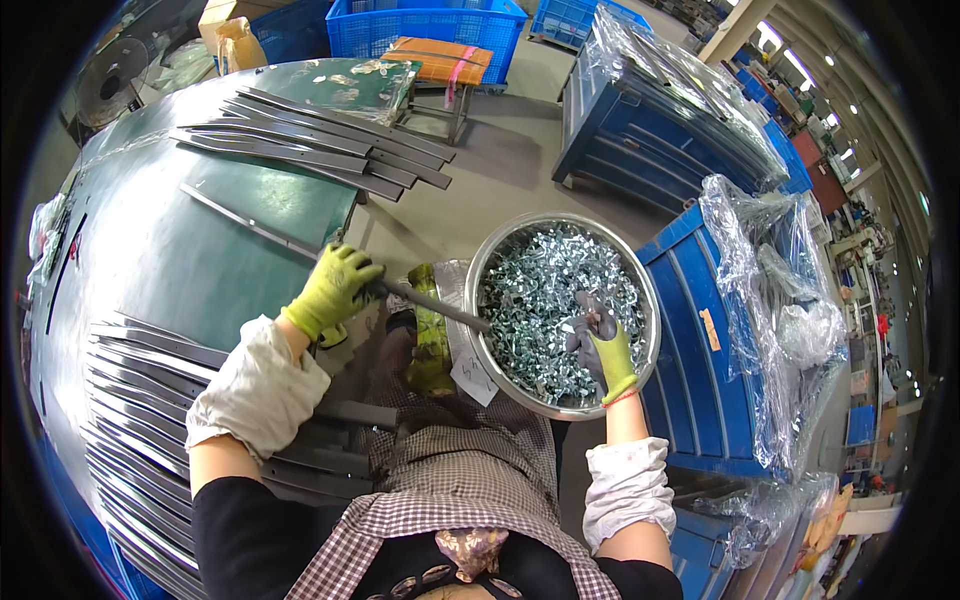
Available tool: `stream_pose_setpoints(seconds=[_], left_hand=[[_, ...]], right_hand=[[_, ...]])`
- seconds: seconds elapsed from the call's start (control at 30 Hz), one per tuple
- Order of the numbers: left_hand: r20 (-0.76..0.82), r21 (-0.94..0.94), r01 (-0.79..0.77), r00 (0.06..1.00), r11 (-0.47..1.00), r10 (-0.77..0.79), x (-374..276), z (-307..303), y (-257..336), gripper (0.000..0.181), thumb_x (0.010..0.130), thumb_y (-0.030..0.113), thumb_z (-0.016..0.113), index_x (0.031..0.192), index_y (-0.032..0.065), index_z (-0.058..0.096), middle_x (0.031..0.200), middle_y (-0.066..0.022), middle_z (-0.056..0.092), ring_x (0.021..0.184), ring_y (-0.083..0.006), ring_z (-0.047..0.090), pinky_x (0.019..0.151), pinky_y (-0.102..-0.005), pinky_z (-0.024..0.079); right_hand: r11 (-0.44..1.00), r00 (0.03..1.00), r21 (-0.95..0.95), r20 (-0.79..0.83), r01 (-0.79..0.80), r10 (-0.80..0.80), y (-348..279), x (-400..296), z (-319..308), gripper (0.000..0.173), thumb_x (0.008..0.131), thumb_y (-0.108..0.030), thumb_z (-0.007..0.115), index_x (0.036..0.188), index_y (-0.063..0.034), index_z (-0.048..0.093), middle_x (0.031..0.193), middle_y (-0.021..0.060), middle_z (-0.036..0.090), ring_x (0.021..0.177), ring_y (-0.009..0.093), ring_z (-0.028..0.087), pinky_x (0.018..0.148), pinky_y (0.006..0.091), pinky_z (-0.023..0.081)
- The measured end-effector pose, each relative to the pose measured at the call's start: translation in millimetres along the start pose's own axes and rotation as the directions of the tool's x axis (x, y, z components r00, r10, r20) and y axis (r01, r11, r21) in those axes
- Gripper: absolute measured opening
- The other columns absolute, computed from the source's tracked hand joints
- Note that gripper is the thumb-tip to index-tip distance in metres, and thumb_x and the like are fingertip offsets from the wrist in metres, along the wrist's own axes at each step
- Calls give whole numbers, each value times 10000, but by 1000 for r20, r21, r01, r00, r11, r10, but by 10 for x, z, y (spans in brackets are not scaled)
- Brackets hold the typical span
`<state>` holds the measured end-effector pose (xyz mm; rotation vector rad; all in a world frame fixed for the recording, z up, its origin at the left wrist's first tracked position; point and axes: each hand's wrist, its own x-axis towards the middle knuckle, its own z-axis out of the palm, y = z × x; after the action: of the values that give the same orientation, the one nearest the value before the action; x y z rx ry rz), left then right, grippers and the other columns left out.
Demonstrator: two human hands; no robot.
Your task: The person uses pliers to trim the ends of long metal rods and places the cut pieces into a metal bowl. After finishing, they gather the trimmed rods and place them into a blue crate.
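Observation:
My left hand [335, 288], in a yellow-green glove with dark fingers, is closed round a long dark strip [435, 304]. One end of the strip reaches the rim of a round steel basin [474, 285]; the other part extends over the green table. Many small shiny metal clips [540, 262] fill the basin. Inside it, my right hand [604, 349], gloved alike, is over the clips with a small metal piece [568, 328] at its fingertips. How firmly it is gripped cannot be told.
Dark strips lie in a bundle [315, 142] at the table's far end and in a larger stack [142, 435] at the near left. The green-topped table [247, 285] spans the left. Blue metal bins [675, 330] with plastic film stand right. A small stool [442, 61] stands ahead.

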<state>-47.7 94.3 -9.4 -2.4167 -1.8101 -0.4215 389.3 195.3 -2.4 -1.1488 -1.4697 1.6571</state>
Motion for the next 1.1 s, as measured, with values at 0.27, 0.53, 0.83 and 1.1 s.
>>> stream_pose_setpoints(seconds=[0.27,0.53,0.83,1.1], left_hand=[[45,-120,-9,999,993,15,-383,-213,528,446,615,277,807,1029,140,714,1028,-60,617,983,-283,562,848,-419,445],[127,-49,-63,990,997,68,-437,-574,782,638,630,325,810,1206,126,622,1091,-87,591,1041,-288,550,939,-428,416],[-3,-101,-445,895,890,447,-430,-812,1548,286,760,225,640,1015,99,676,894,-28,590,793,-200,601,742,-347,512],[-81,-85,-537,843,839,531,-570,-790,1651,275,668,182,665,926,90,696,858,-27,581,718,-189,574,611,-329,484]], right_hand=[[884,967,441,249,-155,46,-195,-587,516,543,929,-7,551,1446,-25,386,895,70,613,636,64,571,487,133,417],[905,922,382,387,-190,30,-289,-980,1039,660,907,44,555,1505,-63,298,835,65,580,624,3,440,493,118,336],[934,897,343,437,-99,-65,-164,-1202,1409,729,908,47,558,1537,-88,216,975,37,560,718,28,505,620,123,434],[889,824,372,567,-265,9,-78,-1259,1417,697,920,-26,627,1518,-128,284,1136,41,597,738,35,503,641,175,452]])
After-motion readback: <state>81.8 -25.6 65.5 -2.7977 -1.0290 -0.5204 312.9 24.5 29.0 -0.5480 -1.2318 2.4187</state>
